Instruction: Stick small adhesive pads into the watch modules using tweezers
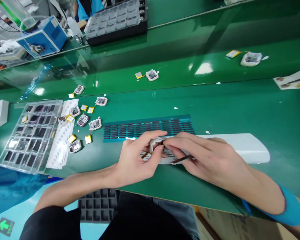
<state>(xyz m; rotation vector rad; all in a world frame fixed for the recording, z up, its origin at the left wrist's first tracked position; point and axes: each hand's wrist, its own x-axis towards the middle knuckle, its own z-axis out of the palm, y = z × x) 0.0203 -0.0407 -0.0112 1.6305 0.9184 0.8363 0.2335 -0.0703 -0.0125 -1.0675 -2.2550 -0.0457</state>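
Note:
Close to the front edge of the bench, my left hand [140, 158] is closed around a small pale watch case [154, 144], holding it tilted between thumb and fingers. My right hand [211, 155] has its thumb and index fingertip pinched at the case's right edge; whatever is between them is too small to make out. Tucked under that hand's fingers is a thin dark tool [182, 159], perhaps tweezers. Both hands are over a long white panel [250, 147] with printed paper partly covered by them. Just behind lies a teal sheet [148, 126] bearing rows of dark strips.
Several open watch cases [95, 124] with wired yellow-edged batteries [88, 139] lie to the left. Beside them is a clear compartment tray [31, 136] of dark pieces. Two more cases sit farther back. A black tray [117, 25] and blue machine [43, 38] stand beyond.

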